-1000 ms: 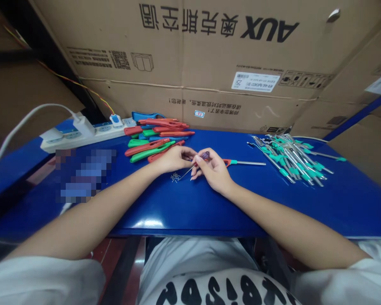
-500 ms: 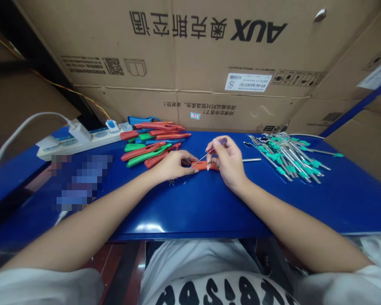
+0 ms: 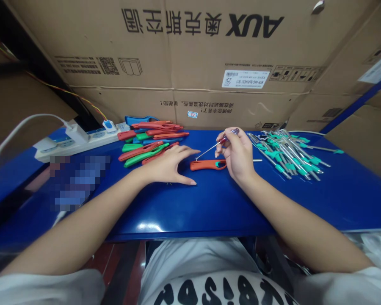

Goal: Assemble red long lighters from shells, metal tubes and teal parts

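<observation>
An orange long-neck lighter [image 3: 203, 165] with a green trigger lies on the blue table, its metal tube pointing right and partly hidden by my right hand. In my right hand [image 3: 239, 152] is a screwdriver [image 3: 209, 150] with a dark red, see-through handle, tilted so that its tip hangs just above the lighter's left end. Something tiny sits at that tip; I cannot make out what. My left hand [image 3: 168, 165] is open beside the lighter's left end, thumb and fingers spread and holding nothing. A few tiny metal bits [image 3: 169, 183] lie under the left wrist.
Red, green and blue lighter bodies [image 3: 146, 150] are piled at the back left. At the right lies a heap of metal tubes with green parts [image 3: 288, 154]. A white power strip [image 3: 92, 142] with plugs stands at the left. A large cardboard box [image 3: 190, 63] walls off the back.
My left hand has let go of the lighter, spreading its fingers and drawing back left. My right hand has lifted slightly and shifted right, raising the screwdriver tip off the lighter.
</observation>
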{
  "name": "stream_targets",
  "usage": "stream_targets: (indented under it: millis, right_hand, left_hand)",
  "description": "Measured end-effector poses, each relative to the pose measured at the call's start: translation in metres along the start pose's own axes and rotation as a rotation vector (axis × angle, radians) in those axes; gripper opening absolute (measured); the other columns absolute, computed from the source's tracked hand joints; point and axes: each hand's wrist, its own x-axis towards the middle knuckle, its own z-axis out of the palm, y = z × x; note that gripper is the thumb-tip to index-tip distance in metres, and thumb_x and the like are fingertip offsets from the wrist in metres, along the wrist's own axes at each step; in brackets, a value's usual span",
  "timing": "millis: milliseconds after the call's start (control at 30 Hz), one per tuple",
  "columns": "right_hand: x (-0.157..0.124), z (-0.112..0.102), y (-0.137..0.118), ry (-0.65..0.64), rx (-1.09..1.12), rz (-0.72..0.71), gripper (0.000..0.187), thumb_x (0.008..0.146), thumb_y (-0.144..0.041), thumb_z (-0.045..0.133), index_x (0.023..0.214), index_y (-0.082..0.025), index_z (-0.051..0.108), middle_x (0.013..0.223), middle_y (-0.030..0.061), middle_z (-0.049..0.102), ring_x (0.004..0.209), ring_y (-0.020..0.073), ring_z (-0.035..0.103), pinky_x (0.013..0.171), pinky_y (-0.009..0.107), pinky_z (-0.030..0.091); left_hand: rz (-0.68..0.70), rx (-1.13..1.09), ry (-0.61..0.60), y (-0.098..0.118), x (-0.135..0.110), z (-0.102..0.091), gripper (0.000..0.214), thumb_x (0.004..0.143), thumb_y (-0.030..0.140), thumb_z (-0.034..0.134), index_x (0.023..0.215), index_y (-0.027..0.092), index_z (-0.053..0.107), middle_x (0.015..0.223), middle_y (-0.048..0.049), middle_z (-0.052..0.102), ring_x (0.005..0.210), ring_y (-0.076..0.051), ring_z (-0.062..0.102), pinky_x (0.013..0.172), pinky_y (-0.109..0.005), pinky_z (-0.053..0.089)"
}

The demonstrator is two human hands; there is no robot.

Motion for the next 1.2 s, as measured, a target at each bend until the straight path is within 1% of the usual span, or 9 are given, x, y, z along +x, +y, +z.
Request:
stream_targets:
  millis: [133,233,467,633,733,867,1000,1100,1200]
  right_hand:
    - [0.003,-0.002,-0.004,0.042,0.0,-0.012,0.026,0.085,-0.041,0.069,0.08,-0.023,0.05,0.074,-0.004,0.059,0.051,0.0075,0.053,0.046,0.022,0.049]
    - [0.004,-0.003,-0.006,0.064,0.008,-0.014,0.023,0.084,-0.037,0.068,0.08,-0.023,0.051,0.074,-0.0038,0.059,0.051,0.0077,0.053,0.046,0.022,0.048]
    - [0.005,-0.005,-0.006,0.069,-0.013,-0.019,0.021,0.085,-0.036,0.066,0.08,-0.023,0.051,0.074,-0.0037,0.059,0.051,0.0074,0.052,0.046,0.021,0.049]
    - [0.005,-0.005,-0.005,0.061,-0.019,-0.026,0.021,0.086,-0.036,0.065,0.08,-0.023,0.05,0.074,-0.0036,0.059,0.051,0.0074,0.052,0.047,0.022,0.049]
    - [0.005,-0.004,-0.006,0.069,-0.005,-0.021,0.019,0.085,-0.034,0.065,0.079,-0.023,0.051,0.073,-0.0036,0.059,0.05,0.0076,0.052,0.047,0.022,0.049]
    - [0.004,-0.003,-0.006,0.071,0.018,-0.008,0.018,0.083,-0.033,0.065,0.079,-0.023,0.052,0.072,-0.0036,0.06,0.05,0.0081,0.053,0.046,0.022,0.049]
    - [0.004,-0.002,-0.007,0.066,0.028,0.007,0.018,0.082,-0.033,0.066,0.079,-0.023,0.051,0.071,-0.0042,0.06,0.05,0.0079,0.053,0.046,0.022,0.05]
    - [0.004,-0.001,-0.007,0.064,0.056,0.022,0.017,0.081,-0.032,0.066,0.079,-0.023,0.052,0.071,-0.0041,0.06,0.05,0.0082,0.054,0.046,0.023,0.05]
    - [0.003,0.0,-0.006,0.064,0.09,0.026,0.015,0.08,-0.03,0.066,0.078,-0.021,0.053,0.07,-0.0036,0.061,0.049,0.0088,0.055,0.045,0.023,0.05]
  left_hand:
    - [-0.056,0.073,-0.077,-0.007,-0.002,-0.006,0.097,0.071,0.062,0.081,0.153,0.028,0.041,0.15,-0.0131,0.047,0.143,-0.037,0.038,0.119,-0.051,0.029]
    - [-0.06,0.078,-0.12,-0.016,-0.004,-0.011,0.094,0.071,0.062,0.081,0.151,0.028,0.045,0.152,-0.0135,0.045,0.144,-0.037,0.037,0.118,-0.049,0.031]
    - [-0.08,0.08,-0.144,-0.034,-0.008,-0.024,0.098,0.066,0.061,0.084,0.151,0.031,0.046,0.164,-0.0121,0.032,0.151,-0.037,0.028,0.122,-0.048,0.026]
    - [-0.062,0.04,-0.137,-0.037,-0.009,-0.027,0.096,0.068,0.06,0.084,0.152,0.033,0.045,0.165,-0.0099,0.031,0.152,-0.034,0.029,0.122,-0.046,0.027]
    - [-0.005,-0.012,-0.053,-0.026,-0.006,-0.024,0.081,0.075,0.057,0.081,0.146,0.031,0.053,0.162,-0.0082,0.038,0.149,-0.032,0.036,0.121,-0.043,0.031]
    - [0.061,-0.183,0.152,0.0,0.001,-0.01,0.048,0.083,0.047,0.077,0.125,0.024,0.071,0.142,-0.0085,0.061,0.133,-0.027,0.056,0.116,-0.04,0.04]
    - [-0.013,-0.364,0.356,0.021,0.006,0.011,0.037,0.082,0.041,0.079,0.112,0.019,0.076,0.117,-0.0086,0.075,0.113,-0.025,0.068,0.106,-0.039,0.051]
    - [-0.102,-0.452,0.431,0.028,0.006,0.02,0.029,0.082,0.04,0.079,0.1,0.017,0.079,0.103,-0.0076,0.078,0.094,-0.023,0.073,0.09,-0.034,0.058]
    - [-0.113,-0.447,0.488,0.03,0.006,0.021,0.022,0.084,0.037,0.077,0.091,0.017,0.08,0.095,-0.0064,0.08,0.085,-0.021,0.074,0.081,-0.03,0.059]
